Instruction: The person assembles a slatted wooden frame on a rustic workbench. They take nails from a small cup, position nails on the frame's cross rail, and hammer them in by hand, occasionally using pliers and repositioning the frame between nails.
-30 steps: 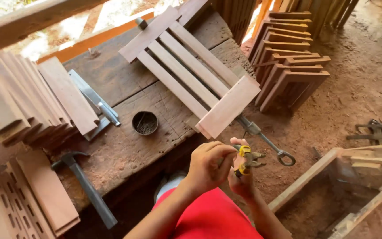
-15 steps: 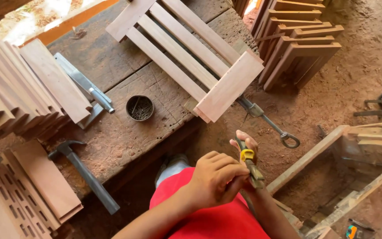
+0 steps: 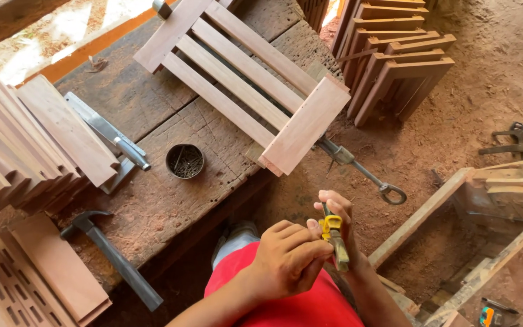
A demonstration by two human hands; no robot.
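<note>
My right hand [image 3: 341, 225] grips a small yellow and grey utility knife [image 3: 335, 237], blade end pointing up. My left hand [image 3: 289, 257] is curled over the knife's yellow top, fingertips pinching it. Both hands hover over my red-clad lap, just off the front edge of the worn wooden workbench [image 3: 152, 200]. On the bench lies a slatted wooden frame [image 3: 246, 85], clamped by a metal bar clamp [image 3: 364, 172] that sticks out past the edge.
A small round tin of nails [image 3: 184, 161] sits mid-bench. A hammer [image 3: 113, 257] lies near the front left edge, a metal square [image 3: 110, 142] beside stacked wooden boards [image 3: 25, 145]. More slatted frames [image 3: 401, 57] lean on the dirt floor; a wooden crate [image 3: 491, 230] stands at right.
The camera view has shifted, so the bench appears higher and nearer. My hands stay together on the knife, with my left fingers working at its yellow top.
</note>
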